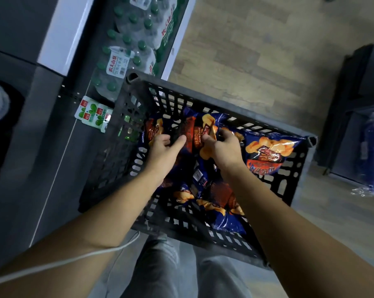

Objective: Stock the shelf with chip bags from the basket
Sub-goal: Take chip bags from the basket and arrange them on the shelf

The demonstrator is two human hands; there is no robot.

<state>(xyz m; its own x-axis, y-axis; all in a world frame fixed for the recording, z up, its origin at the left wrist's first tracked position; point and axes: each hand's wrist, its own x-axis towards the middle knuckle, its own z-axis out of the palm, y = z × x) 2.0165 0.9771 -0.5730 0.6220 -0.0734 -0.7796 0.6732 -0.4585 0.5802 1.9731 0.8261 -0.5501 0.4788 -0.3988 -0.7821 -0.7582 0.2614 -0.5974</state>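
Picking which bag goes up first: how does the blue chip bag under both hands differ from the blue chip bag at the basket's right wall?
The held blue chip bag is crumpled and pinched by the left hand and right hand. The right-wall blue chip bag lies flat, untouched, its front fully showing. Both sit inside the black plastic basket and share one design.

Blue chip bags (203, 151) piled in basket (126, 117).

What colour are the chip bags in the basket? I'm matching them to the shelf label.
Dark blue, with orange chips and a red-brown panel; clearest on the chip bag in the head view.
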